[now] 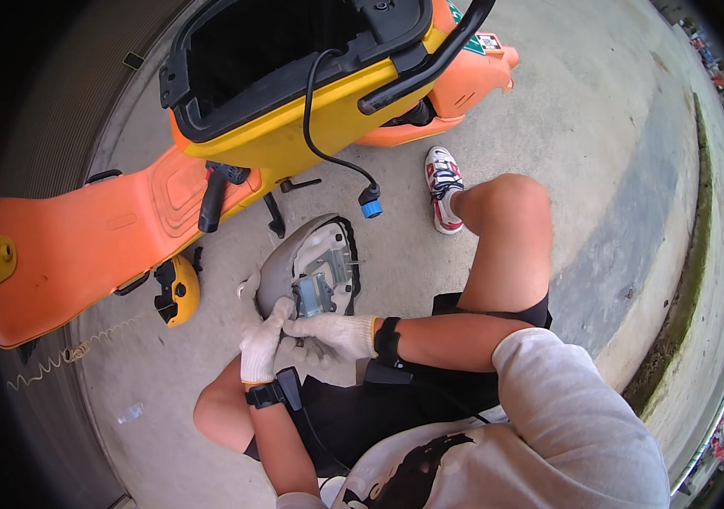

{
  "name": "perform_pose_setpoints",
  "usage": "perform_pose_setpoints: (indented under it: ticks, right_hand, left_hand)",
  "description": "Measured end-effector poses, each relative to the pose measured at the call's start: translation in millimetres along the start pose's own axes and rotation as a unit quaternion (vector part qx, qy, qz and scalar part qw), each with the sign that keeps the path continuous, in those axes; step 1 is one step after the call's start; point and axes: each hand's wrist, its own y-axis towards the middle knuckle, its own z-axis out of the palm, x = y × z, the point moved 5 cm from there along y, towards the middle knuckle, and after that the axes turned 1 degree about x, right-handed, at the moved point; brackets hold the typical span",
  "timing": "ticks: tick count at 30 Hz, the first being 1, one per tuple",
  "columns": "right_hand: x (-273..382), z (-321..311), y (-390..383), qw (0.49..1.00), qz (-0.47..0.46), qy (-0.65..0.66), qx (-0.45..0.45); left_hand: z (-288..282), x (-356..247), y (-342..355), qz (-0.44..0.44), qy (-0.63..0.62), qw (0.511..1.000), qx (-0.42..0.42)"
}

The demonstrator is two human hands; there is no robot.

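Observation:
A grey scooter seat [274, 268] lies upturned on the concrete before me, its pale underside facing up. A metal hinge bracket [314, 294] is fixed to that underside. My left hand [262, 338], in a white knit glove, is closed round the seat's near left edge, with the thumb toward the bracket. Close against that thumb, my gloved right hand [338, 334] has its fingers bent together at the bracket's near end. Whatever lies between the right fingers is too small or too hidden to name.
An orange and yellow scooter [99, 229] stands ahead, its seat opening uncovered. A power drill [219, 193] rests on its footboard. From the opening hangs a black cable [309, 127] with a blue plug [370, 207]. A yellow helmet [179, 291] sits by the scooter.

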Motion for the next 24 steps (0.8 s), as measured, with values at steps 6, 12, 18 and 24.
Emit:
perform_pose_setpoints:
  ticks: [6, 12, 18, 24]
  right_hand:
    - [4, -5, -8, 0.997, 0.030, -0.061, -0.031]
    - [-4, -12, 1, 0.999, 0.021, -0.039, 0.011]
    - [-7, -14, -4, 0.995, 0.036, -0.090, -0.027]
    - [15, -23, -13, 0.988, 0.018, -0.149, -0.031]
  left_hand:
    - [8, -4, -5, -0.074, -0.123, 0.989, 0.043]
    - [2, 24, 0, -0.038, -0.087, 0.995, 0.031]
    - [7, 12, -8, -0.039, -0.052, 0.997, 0.037]
    - [5, 3, -2, -0.037, -0.011, 0.999, 0.007]
